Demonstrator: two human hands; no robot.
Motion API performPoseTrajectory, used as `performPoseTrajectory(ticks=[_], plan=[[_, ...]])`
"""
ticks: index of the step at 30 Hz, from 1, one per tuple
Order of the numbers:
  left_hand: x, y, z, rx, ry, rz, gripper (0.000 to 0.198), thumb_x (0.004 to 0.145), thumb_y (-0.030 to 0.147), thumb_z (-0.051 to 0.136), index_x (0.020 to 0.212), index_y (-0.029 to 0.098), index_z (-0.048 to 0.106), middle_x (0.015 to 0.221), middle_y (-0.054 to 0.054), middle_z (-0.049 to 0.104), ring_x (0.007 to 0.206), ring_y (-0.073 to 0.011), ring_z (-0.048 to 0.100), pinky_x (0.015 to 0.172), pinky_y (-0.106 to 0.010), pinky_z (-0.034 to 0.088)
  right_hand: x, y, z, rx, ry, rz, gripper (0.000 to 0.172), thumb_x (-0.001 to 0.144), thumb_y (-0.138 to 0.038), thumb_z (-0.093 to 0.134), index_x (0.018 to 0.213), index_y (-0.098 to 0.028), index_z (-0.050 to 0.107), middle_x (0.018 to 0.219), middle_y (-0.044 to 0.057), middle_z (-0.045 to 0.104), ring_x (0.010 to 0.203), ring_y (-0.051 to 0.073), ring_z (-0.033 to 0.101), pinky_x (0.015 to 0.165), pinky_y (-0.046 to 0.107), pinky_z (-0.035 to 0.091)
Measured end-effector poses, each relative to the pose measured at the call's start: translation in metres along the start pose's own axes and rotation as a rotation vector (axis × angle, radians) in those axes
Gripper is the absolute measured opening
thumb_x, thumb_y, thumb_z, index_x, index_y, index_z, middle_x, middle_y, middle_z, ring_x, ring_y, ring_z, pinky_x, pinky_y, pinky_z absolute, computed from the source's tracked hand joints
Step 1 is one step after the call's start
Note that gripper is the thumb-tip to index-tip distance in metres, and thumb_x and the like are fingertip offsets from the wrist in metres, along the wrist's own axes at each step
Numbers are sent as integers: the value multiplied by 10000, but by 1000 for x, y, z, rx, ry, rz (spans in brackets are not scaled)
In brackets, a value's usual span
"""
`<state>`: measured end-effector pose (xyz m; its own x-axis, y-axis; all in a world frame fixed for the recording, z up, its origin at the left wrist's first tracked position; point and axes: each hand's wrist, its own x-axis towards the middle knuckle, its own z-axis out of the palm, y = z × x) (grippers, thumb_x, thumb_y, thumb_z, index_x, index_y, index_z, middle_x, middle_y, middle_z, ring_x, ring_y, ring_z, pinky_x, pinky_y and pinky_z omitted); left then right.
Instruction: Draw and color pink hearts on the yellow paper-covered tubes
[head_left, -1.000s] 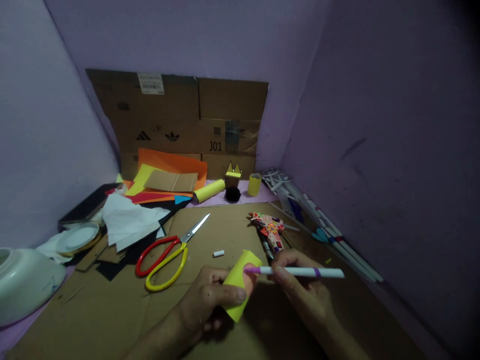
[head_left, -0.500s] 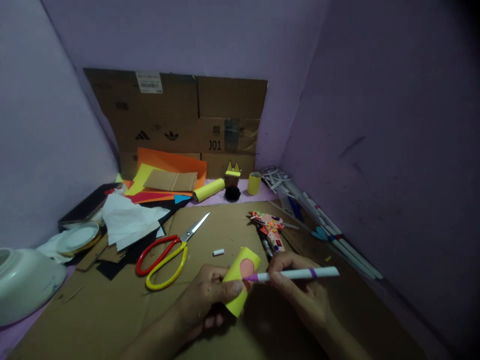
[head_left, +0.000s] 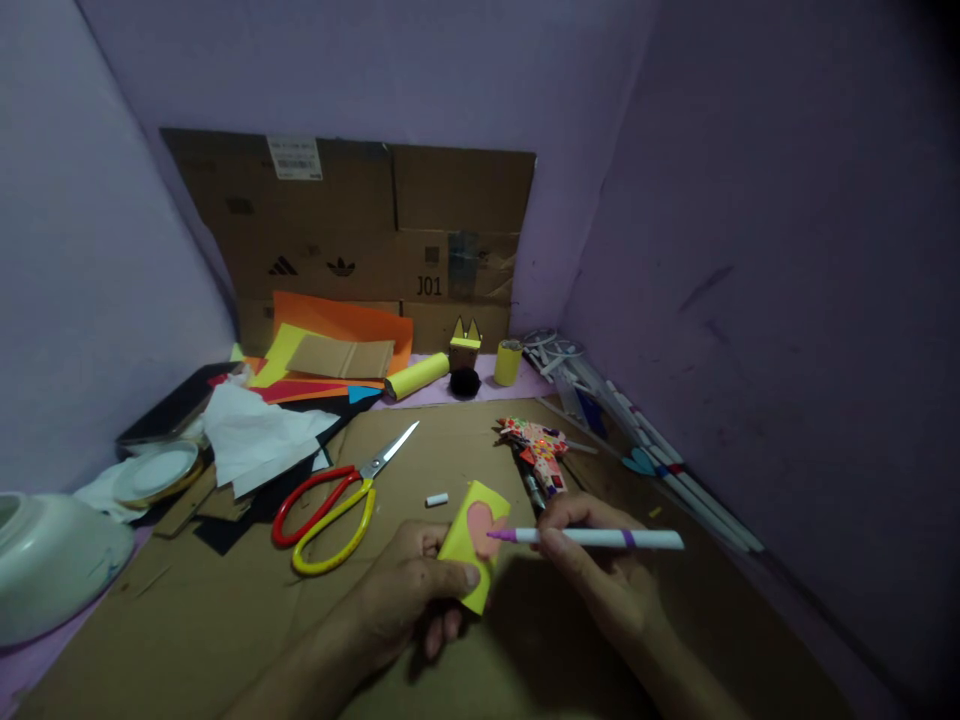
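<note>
My left hand (head_left: 420, 590) grips a yellow paper-covered tube (head_left: 461, 545), thumb on its front. On the tube's face is a pink shape (head_left: 481, 528) with rounded lobes, perhaps a heart. Between the fingers of my right hand (head_left: 600, 560) is a white marker (head_left: 645, 540) with a purple band, held nearly level. Its purple tip points left at the pink shape's right edge; whether it touches cannot be made out. The small white marker cap (head_left: 436, 500) lies on the cardboard just beyond my left hand.
Scissors (head_left: 367, 478) with red and yellow handles lie left. Beyond my right hand is a patterned glue gun (head_left: 536, 445). A white bowl (head_left: 52, 565) stands far left. Coloured paper (head_left: 345, 325), a yellow roll (head_left: 418, 376) and a short yellow tube (head_left: 508, 363) are at the back.
My left hand has turned the yellow tube, so the pink shape faces me more and sits further left. The marker tip has moved slightly up, now at the shape's right side.
</note>
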<state>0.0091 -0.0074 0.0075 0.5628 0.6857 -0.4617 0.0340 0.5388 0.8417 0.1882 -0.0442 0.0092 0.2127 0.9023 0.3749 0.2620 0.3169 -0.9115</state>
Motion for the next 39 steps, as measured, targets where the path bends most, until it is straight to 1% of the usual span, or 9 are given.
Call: performPoseTrajectory(ticks=[2,7,10,15,19,23,27,32,39], plan=[[0,-1,-1,6,-4,-1,204,608,287,647,684,110,583,356,29,523,244,-45,372,230,-111,278,0,1,0,-38,-16,-49,176,742,-310,620,605,-199,607,500,-29,550,458,119,471,448,224,329],[0,-1,-1,8,-11,13,218,610,279,643,719,98,589,371,27,527,258,-48,389,236,-111,296,2,5,0,-134,-135,-167,144,771,-274,610,653,-195,634,534,-13,605,466,126,529,447,216,375],[-1,1,0,11,-12,9,213,616,270,645,730,99,592,361,31,519,251,-49,385,232,-112,288,4,4,0,-158,-150,-167,149,774,-274,604,653,-192,635,528,-8,610,454,128,535,437,217,379],[-2,1,0,-11,-20,7,178,600,263,649,653,103,590,343,23,510,240,-49,375,222,-112,279,3,4,-1,-153,-197,-134,178,781,-296,593,647,-185,633,519,-8,602,448,121,516,429,212,353],[-2,0,-1,-24,-23,16,189,584,273,658,616,97,596,347,10,523,238,-49,376,214,-111,266,1,4,-1,-105,-162,-57,222,756,-333,609,594,-183,614,484,-20,552,455,118,476,429,216,300],[-2,1,-1,-27,-33,15,209,575,283,666,617,88,606,350,11,520,239,-44,375,218,-108,263,1,3,0,-79,-120,-44,209,758,-332,604,607,-188,615,500,-25,559,462,117,475,454,219,319],[-2,1,-1,-34,-32,20,194,579,266,656,634,84,617,380,5,540,244,-45,388,216,-109,265,2,4,0,-112,-141,-80,186,760,-318,606,627,-190,629,519,-15,582,466,123,491,452,219,336],[-1,0,-3,-38,-22,28,175,591,258,651,627,91,612,361,12,523,242,-49,381,214,-111,271,1,3,-1,-78,-163,-46,220,751,-335,611,589,-186,609,459,-33,518,433,110,441,424,216,285],[0,-3,-1,-93,-41,84,215,609,269,674,703,88,606,428,5,563,273,-42,406,237,-105,323,1,3,2,-83,21,-48,163,748,-295,608,619,-197,620,513,-29,563,466,118,483,452,216,338]])
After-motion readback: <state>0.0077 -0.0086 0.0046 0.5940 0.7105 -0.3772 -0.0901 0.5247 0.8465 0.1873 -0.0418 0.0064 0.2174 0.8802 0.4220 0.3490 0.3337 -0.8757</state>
